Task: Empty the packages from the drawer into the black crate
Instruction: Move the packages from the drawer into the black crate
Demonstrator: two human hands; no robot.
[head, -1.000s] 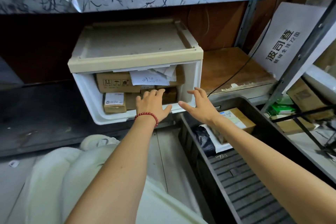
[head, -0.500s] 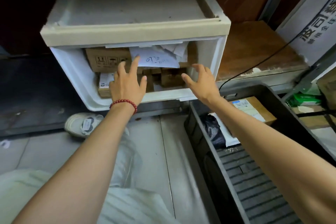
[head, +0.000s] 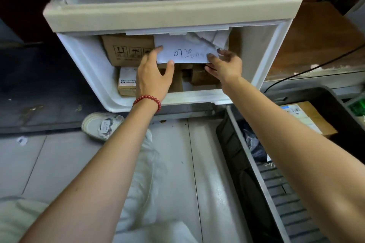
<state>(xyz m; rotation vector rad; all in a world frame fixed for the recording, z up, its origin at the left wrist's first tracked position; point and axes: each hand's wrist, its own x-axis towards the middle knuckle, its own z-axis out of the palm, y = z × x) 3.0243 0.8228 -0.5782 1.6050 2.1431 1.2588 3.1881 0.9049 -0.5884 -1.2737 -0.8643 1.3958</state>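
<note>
Thumb and forefinger of the left hand (head: 154,77) are pinching the white package (head: 183,53) at its left edge; the right hand (head: 227,67) is gripping its right edge, inside the drawer (head: 83,61); the black crate (head: 235,144) is standing lower right.

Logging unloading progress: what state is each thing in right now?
White plastic drawer: open, packages inside.
White paper package with handwriting: in the drawer, gripped at both ends.
Left hand: fingers pinch the package's left edge.
Right hand: fingers curl round its right edge.
Brown cardboard box with handling symbols: in the drawer, behind the package.
Black crate: holds a labelled cardboard box.
</note>
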